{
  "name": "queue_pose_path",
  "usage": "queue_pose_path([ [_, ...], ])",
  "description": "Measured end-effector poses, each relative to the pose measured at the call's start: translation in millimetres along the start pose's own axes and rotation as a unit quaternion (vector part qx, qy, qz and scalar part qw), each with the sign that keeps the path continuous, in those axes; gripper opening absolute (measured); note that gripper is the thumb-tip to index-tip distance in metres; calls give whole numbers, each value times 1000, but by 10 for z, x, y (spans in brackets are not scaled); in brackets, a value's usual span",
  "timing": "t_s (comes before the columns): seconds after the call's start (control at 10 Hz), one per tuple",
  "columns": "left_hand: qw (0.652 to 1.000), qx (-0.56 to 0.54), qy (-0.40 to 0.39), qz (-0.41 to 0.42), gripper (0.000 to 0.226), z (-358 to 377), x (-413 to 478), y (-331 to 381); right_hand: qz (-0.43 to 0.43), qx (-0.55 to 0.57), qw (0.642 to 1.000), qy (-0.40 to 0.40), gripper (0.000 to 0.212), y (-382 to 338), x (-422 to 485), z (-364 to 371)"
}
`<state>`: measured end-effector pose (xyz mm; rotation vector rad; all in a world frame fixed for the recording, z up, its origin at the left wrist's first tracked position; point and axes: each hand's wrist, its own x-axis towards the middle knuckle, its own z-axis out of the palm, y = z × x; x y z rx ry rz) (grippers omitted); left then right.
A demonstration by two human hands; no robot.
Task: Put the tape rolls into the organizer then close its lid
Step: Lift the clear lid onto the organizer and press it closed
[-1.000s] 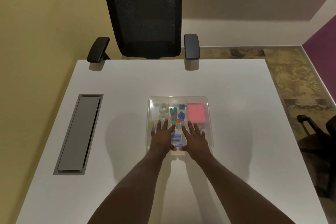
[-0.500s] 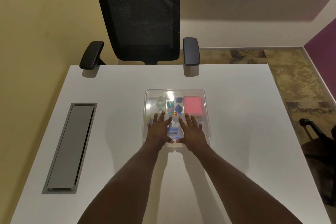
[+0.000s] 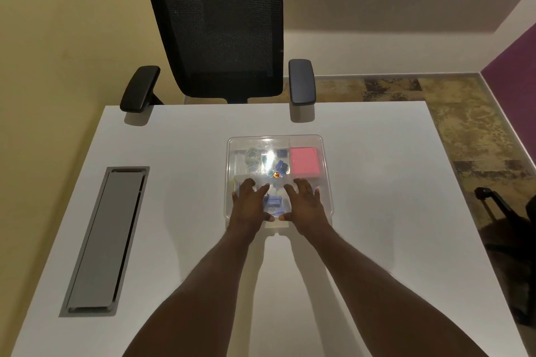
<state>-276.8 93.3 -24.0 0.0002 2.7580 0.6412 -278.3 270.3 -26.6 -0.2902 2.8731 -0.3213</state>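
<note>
We count two clear tape rolls [image 3: 252, 160] in the far-left compartment of one clear lidded plastic organizer [image 3: 325, 180] at the white table [image 3: 377, 240] centre. Our left hand [image 3: 250, 206] and right hand [image 3: 306, 205] lie flat, fingers spread, on its near lid half, covering those compartments.

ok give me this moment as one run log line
stage: closing lid | left hand: flat on lid | right hand: flat on lid | organizer: on table, lid down | tape rolls: inside
</note>
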Motion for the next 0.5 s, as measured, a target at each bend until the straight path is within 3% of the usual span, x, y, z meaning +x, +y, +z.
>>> queue_pose_path([
  [0.2,997,50,60,11,60,122,-233,51,-22,-27,999,36,80,-58,-142,-33],
  [0.4,988,96,106,54,53,107,-557,41,-90,-73,977,180,51,-89,-417,-64],
  [0.5,985,90,137,62,54,130,-661,12,-106,-88,967,216,45,-137,-494,-84],
])
